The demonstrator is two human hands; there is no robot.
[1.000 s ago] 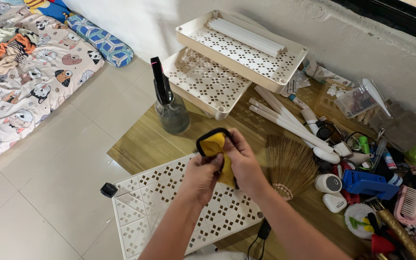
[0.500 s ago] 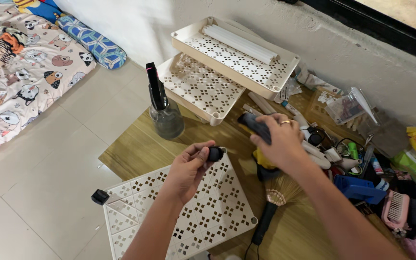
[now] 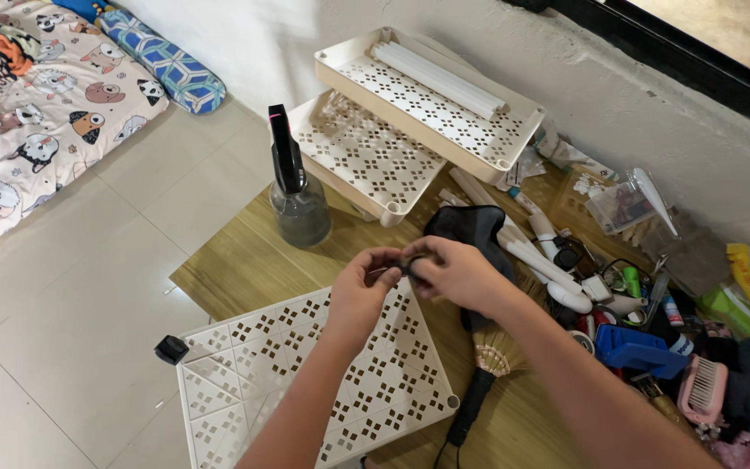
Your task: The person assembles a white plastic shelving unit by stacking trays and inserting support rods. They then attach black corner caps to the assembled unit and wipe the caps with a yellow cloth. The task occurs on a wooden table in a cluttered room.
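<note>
My left hand (image 3: 366, 291) and right hand (image 3: 453, 274) meet fingertip to fingertip above the far corner of the white lattice shelf (image 3: 305, 382), both pinched on a small black piece (image 3: 407, 263) held up close where I can see it. The spray bottle (image 3: 297, 204) stands at 11 o'clock — the little broom (image 3: 483, 365) lies at 4 o'clock on the worktop (image 3: 245, 260), out of the way.

Small dark piece (image 3: 407, 263) between left hand (image 3: 365, 291) and right hand (image 3: 455, 274) mostly covered by fingers (image 3: 390, 257); shape unclear. Perforated tray (image 3: 305, 382) cut by bottom edge. Broom (image 3: 486, 358) bristles under black cloth (image 3: 466, 227).
</note>
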